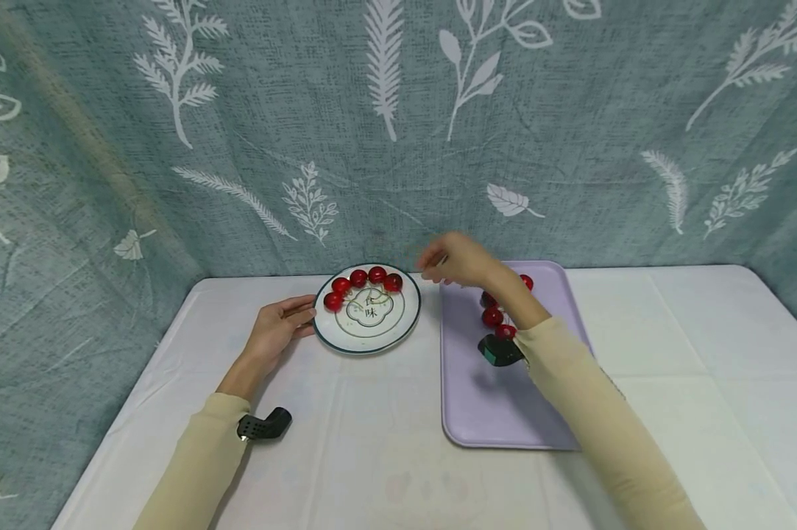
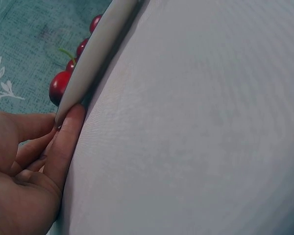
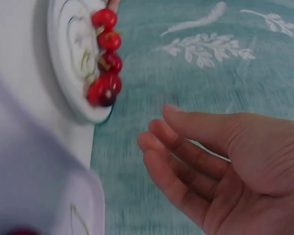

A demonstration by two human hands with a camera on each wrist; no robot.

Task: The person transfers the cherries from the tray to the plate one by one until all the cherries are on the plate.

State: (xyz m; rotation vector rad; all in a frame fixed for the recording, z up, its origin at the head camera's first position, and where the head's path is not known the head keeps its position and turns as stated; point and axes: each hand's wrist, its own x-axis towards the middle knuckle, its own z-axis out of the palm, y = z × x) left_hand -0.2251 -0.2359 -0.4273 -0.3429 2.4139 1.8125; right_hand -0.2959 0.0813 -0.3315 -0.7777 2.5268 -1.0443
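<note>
My left hand [image 1: 280, 324] pinches the left rim of a white plate [image 1: 365, 340] with a dark rim line and printed characters. In the left wrist view the plate's edge sits between the fingers [image 2: 71, 129]. Several red cherries [image 1: 358, 278] with green stems lie in an arc along the plate's far side. My right hand [image 1: 461, 259] hangs in the air between the plate and a lilac tray [image 1: 484, 419], its fingers loosely bent and holding nothing. Beneath the right forearm, more cherries [image 1: 492, 317] lie on the tray, partly hidden by the arm.
A white cloth [image 1: 372, 427] covers the table under the plate and tray. Right behind the table's far edge hangs a green curtain [image 1: 345, 147] with white leaf prints. Black wrist cameras are strapped to both wrists.
</note>
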